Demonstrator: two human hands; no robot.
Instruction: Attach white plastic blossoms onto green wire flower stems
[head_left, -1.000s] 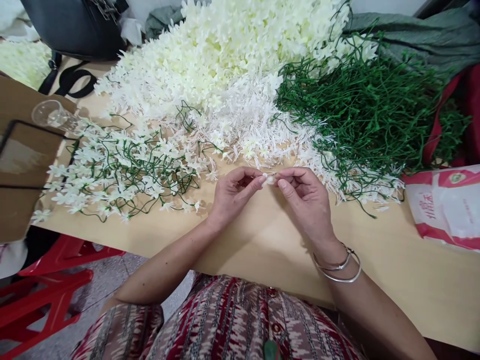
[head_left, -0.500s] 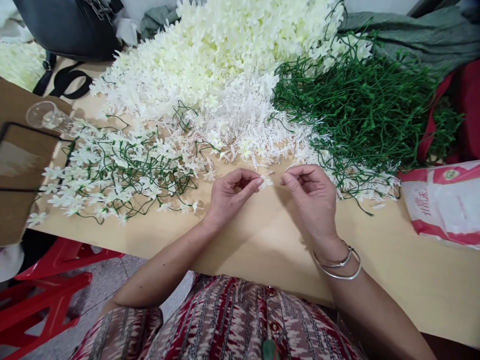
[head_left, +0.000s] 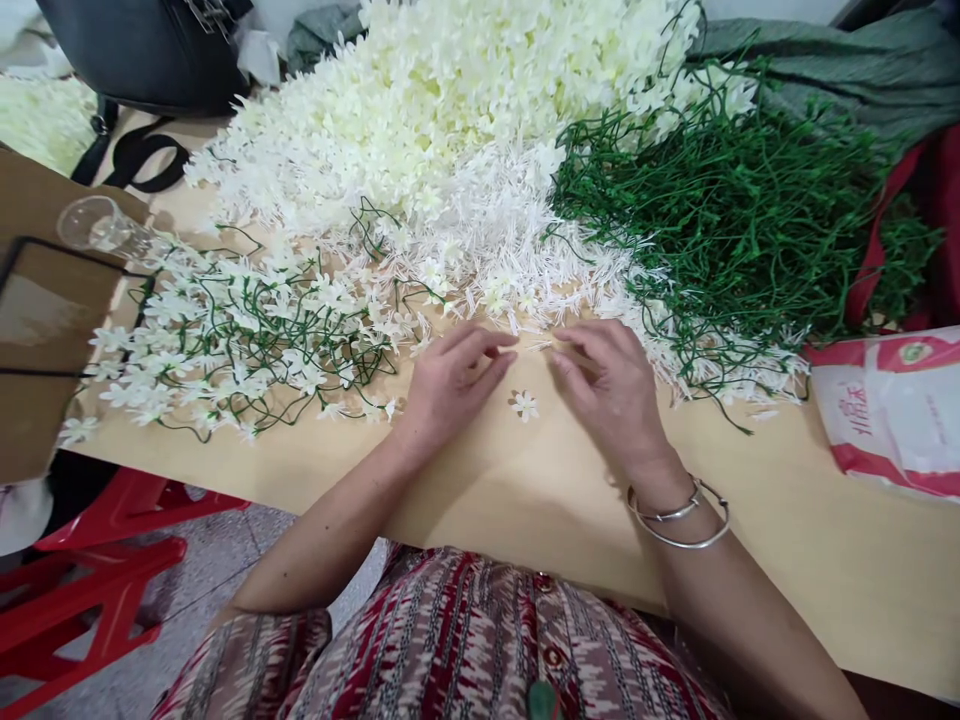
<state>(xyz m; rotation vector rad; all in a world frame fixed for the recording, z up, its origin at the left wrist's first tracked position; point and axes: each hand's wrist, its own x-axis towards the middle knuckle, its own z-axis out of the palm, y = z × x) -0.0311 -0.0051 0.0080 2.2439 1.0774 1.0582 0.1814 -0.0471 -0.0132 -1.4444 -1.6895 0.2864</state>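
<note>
My left hand [head_left: 459, 385] is over the table with thumb and fingertips a little apart and nothing visible between them. Opposite it, my right hand [head_left: 611, 385] has its thumb and forefinger parted too. Thin white stamen pieces [head_left: 538, 345] lie beside the right fingertips; whether they touch is hard to make out. A single white artificial flower [head_left: 524, 405] rests on the table between the two hands. Behind them spreads a heap of white stamens [head_left: 502, 230].
Cream flower heads [head_left: 465, 90] are piled at the back. Green plastic stems [head_left: 742, 210] form a heap at right, beside a red-and-white packet [head_left: 892, 410]. White flowers on green stems [head_left: 255, 340] lie left, near a clear cup [head_left: 101, 228] and cardboard box [head_left: 45, 330].
The white flower, earlier at my left fingertips, now lies on the table. My left fingers have parted, and my right hand has shifted slightly left and opened.
</note>
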